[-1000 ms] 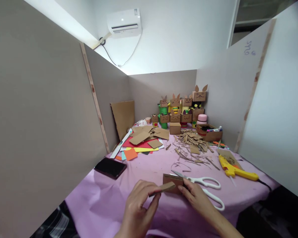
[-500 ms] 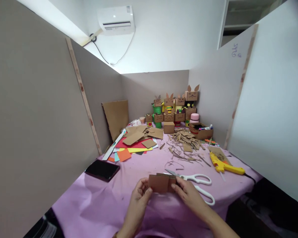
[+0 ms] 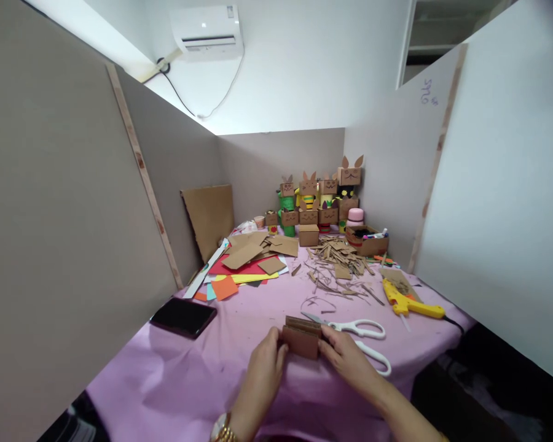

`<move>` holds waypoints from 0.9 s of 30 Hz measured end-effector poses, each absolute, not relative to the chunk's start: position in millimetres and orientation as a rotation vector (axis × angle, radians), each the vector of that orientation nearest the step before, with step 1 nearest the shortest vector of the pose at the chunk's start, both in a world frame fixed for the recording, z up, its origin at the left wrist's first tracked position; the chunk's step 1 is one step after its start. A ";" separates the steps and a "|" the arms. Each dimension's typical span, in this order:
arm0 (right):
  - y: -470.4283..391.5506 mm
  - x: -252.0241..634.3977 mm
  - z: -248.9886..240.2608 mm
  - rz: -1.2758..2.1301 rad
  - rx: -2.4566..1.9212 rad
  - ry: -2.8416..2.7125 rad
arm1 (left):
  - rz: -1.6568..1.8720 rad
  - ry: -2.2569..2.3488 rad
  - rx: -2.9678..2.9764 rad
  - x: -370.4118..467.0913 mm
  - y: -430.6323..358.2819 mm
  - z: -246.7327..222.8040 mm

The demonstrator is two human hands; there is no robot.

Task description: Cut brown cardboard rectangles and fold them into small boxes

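Note:
A small stack of brown cardboard pieces (image 3: 300, 341) is held upright between my two hands, just above the near part of the table. My left hand (image 3: 268, 357) grips its left edge, with the thumb in front. On the right edge, my right hand (image 3: 343, 354) closes with thumb and fingers. Several corrugated top edges show, one behind another; how many pieces there are I cannot tell. White-handled scissors (image 3: 359, 328) lie on the cloth right behind my right hand, their blades pointing left.
A pink cloth (image 3: 166, 380) covers the table. To the left lie a black phone (image 3: 184, 317) and cardboard sheets (image 3: 244, 253) on coloured paper. Cardboard scraps (image 3: 341, 255), a yellow glue gun (image 3: 410, 302) and cardboard animal figures (image 3: 308, 215) stand or lie farther off, between partitions.
The cardboard pieces, spread sideways before, are now squared up into a narrower stack. My left hand has moved slightly right with its edge. The view has shifted a little.

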State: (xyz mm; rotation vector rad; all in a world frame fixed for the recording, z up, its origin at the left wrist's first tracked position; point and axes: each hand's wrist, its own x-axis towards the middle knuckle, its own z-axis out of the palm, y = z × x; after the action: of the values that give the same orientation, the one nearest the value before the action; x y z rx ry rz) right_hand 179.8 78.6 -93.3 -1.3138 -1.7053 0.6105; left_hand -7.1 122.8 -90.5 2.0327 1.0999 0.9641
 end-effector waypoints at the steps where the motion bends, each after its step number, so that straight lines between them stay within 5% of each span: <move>1: 78.9 180.2 -93.4 0.609 -1.315 -1.710 | 0.955 1.093 2.045 -6.1 123.2 -91.0; 27: 71.7 120.6 -103.5 0.628 -1.650 -1.390 | 1.071 1.106 1.933 23.1 102.4 -97.1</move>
State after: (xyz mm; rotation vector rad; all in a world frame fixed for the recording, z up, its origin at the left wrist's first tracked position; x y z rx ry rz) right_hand 120.6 71.7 -103.5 -1.6499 -1.3903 0.6276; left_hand 23.1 102.4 -97.1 1.9333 1.1062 1.0714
